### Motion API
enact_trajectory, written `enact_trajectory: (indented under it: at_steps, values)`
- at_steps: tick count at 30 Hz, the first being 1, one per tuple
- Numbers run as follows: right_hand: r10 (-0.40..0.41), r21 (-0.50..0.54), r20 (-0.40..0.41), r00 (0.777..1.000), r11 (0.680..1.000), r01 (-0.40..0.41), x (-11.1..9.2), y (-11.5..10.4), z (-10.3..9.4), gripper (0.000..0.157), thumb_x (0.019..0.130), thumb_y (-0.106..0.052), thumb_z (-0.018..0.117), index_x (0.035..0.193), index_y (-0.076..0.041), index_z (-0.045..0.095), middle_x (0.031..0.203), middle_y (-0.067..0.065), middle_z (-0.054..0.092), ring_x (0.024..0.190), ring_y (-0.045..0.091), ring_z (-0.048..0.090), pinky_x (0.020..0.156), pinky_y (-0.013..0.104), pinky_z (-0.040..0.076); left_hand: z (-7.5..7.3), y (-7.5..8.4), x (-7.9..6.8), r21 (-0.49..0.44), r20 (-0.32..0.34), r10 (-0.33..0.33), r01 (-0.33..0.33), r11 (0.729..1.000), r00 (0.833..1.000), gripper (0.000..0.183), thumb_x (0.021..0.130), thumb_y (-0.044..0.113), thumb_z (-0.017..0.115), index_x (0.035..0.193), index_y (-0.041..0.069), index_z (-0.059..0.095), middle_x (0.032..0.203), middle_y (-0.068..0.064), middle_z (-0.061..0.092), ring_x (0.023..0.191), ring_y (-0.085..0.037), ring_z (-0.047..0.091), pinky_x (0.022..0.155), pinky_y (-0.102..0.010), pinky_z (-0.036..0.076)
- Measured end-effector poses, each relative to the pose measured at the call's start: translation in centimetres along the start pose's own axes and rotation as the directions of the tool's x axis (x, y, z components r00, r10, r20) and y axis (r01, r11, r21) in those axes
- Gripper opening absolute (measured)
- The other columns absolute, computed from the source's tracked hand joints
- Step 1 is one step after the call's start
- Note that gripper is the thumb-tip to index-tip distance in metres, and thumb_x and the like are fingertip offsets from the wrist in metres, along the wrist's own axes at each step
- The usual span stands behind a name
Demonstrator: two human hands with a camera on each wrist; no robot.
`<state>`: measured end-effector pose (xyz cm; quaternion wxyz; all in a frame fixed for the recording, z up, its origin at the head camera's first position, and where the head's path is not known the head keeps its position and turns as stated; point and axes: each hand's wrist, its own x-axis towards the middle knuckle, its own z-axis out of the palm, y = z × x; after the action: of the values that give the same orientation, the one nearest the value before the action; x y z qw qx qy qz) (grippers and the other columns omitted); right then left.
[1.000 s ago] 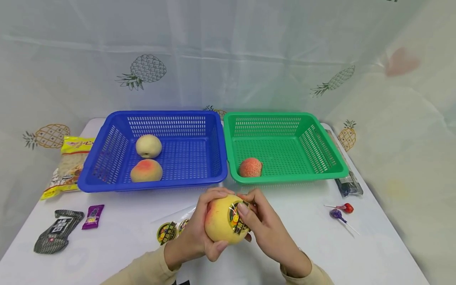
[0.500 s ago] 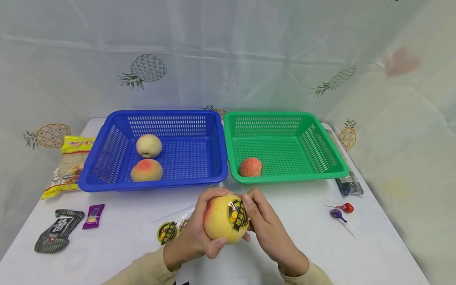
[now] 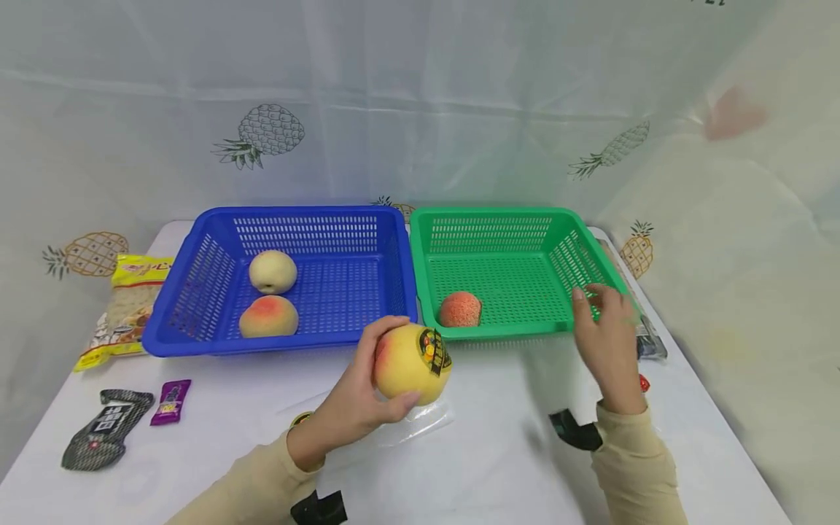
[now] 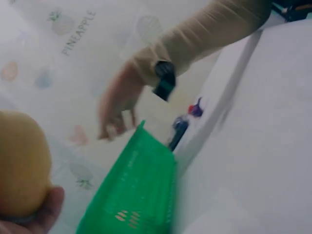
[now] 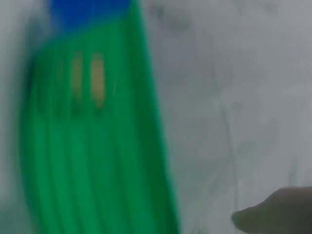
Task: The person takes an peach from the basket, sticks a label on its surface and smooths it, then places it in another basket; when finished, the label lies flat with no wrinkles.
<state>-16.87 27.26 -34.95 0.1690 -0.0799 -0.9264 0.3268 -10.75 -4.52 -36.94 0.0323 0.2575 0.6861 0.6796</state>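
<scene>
My left hand (image 3: 354, 401) grips a large yellow peach (image 3: 403, 368), thumb below and fingers over its top. A round black-and-gold fruit sticker (image 3: 433, 352) sits on the peach's right side. In the left wrist view the peach (image 4: 22, 163) fills the left edge. My right hand (image 3: 609, 343) is raised over the front right corner of the green basket (image 3: 499, 332), fingers loosely bent with nothing between them. A clear sheet (image 3: 416, 423) lies under the left hand, one sticker (image 3: 300, 418) on it peeking out beside the wrist. The right wrist view is blurred.
Two pale peaches (image 3: 272, 271) lie in the blue basket (image 3: 275, 347); a reddish one (image 3: 461, 310) is in the green basket. A yellow food bag (image 3: 127, 310), dark packet (image 3: 107, 430) and purple sweet (image 3: 170, 402) lie left. A red lollipop (image 3: 644, 383) shows past the right wrist.
My right hand has let go of the stickered peach and moved right and up to the green basket's corner. The left hand has raised the peach slightly, uncovering more of the clear sheet.
</scene>
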Motion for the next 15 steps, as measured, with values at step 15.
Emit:
enact_trajectory:
  at_steps: [15]
  values:
    - [0.191,-0.214,0.139,0.972,0.964,-0.159,3.8,6.0,0.0,0.079,0.091,-0.052,0.014,0.137,0.008,-0.006,0.134,0.038,0.001,0.120,0.056,0.007,0.086,0.068,0.021,-0.4,1.1,14.3,0.486,-0.156,-0.204,0.255,0.836,0.966,0.066,0.066,0.045,0.070,0.123,0.026,0.041,0.116,-0.004,0.036,0.088,-0.018,0.052,0.067,-0.029,0.048]
